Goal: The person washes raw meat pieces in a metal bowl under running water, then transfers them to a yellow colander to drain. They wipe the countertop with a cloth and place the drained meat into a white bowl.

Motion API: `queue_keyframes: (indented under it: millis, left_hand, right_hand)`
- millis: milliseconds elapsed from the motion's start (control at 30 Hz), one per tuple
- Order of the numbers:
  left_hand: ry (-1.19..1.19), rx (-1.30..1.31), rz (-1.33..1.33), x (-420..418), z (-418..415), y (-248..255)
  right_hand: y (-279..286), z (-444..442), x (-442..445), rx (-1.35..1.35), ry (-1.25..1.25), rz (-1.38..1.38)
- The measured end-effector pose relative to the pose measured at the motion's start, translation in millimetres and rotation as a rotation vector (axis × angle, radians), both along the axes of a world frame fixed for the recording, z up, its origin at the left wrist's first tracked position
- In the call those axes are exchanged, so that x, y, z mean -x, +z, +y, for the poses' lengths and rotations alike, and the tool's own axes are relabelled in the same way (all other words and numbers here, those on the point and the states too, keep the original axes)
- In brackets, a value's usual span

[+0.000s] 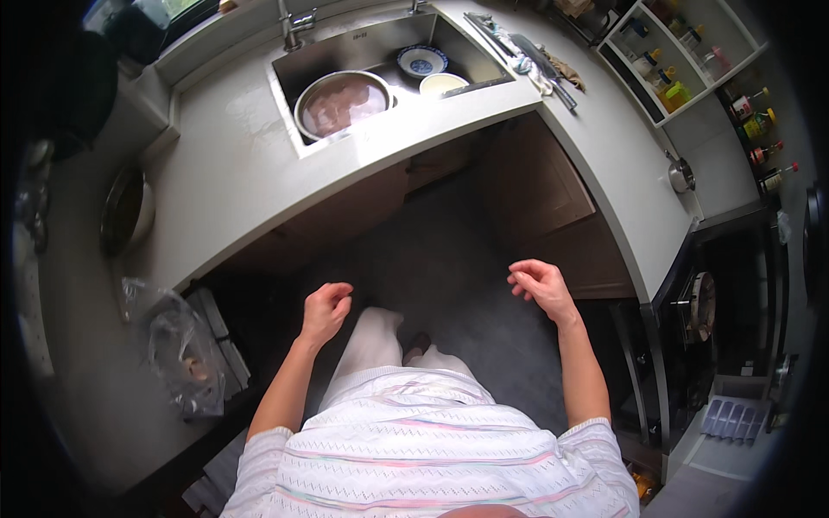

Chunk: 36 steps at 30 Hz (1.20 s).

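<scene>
My left hand [328,313] hangs in the air above the floor, fingers loosely curled, with nothing seen in it. On the other side my right hand [543,288] is raised near the cabinet doors, its fingers bent and holding nothing. Ahead of me lies a stainless steel sink [369,45]. A round metal pot [345,103] full of brownish-pink liquid sits in its left part. To the right in the sink are a blue-and-white patterned bowl [422,61] and a cream-coloured bowl [443,83]. Neither hand touches any of these.
A faucet [293,29] stands behind the sink. Knives [563,94] and cloths [526,63] lie right of it. Farther right are a bottle rack [683,58], a small metal pot [681,175] and a stove [732,272]. A clear plastic bag [184,356] rests on the left counter.
</scene>
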<state>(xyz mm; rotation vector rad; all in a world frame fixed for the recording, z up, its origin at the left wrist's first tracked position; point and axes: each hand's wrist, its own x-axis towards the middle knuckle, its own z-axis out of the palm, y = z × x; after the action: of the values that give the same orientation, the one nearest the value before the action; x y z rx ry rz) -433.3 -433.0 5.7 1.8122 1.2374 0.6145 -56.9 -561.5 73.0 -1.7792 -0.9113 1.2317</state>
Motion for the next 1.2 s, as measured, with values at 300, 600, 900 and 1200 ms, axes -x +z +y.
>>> queue_keyframes:
  millis: [300,600,900,1200]
  left_hand:
    - [-0.099,0.002,-0.046,-84,117,3]
    - [-0.166,-0.009,-0.006,-191,190,28]
    - [0.088,0.040,0.032,-272,194,35]
    - [0.177,-0.021,0.040,-311,206,44]
  right_hand:
    - [-9,143,-145,-0.004,-0.139,-0.091]
    - [-19,279,-362,-0.003,-0.457,-0.418]
    - [-54,446,-515,-0.095,-0.114,-1.179]
    - [-72,455,-640,-0.044,-0.455,-1.078]
